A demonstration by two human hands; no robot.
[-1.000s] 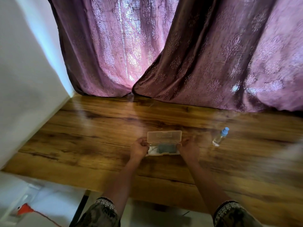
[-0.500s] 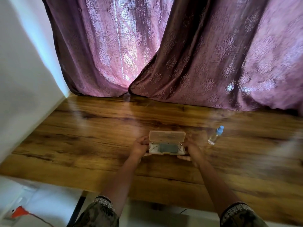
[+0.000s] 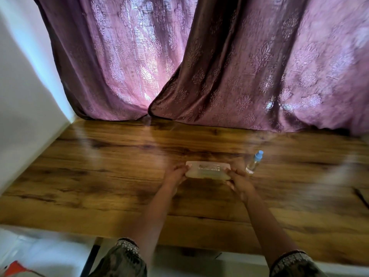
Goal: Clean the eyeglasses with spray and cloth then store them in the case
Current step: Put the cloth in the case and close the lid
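Observation:
A translucent plastic eyeglass case [image 3: 208, 170] lies on the wooden table [image 3: 99, 176], its lid down over the base. My left hand [image 3: 175, 175] grips its left end and my right hand [image 3: 238, 181] grips its right end. The eyeglasses and cloth are hidden inside the case; I cannot make them out through the lid. A small clear spray bottle [image 3: 254, 162] with a blue cap stands upright just right of the case, apart from my right hand.
Purple patterned curtains [image 3: 199, 66] hang along the table's far edge. A white wall [image 3: 24, 96] borders the left side. The table's near edge runs just above my sleeves, with a dark table leg [image 3: 90, 258] below it.
The case lid, which stood open with the glasses and cloth showing inside, has been folded down shut. Both hands stay at the case's ends.

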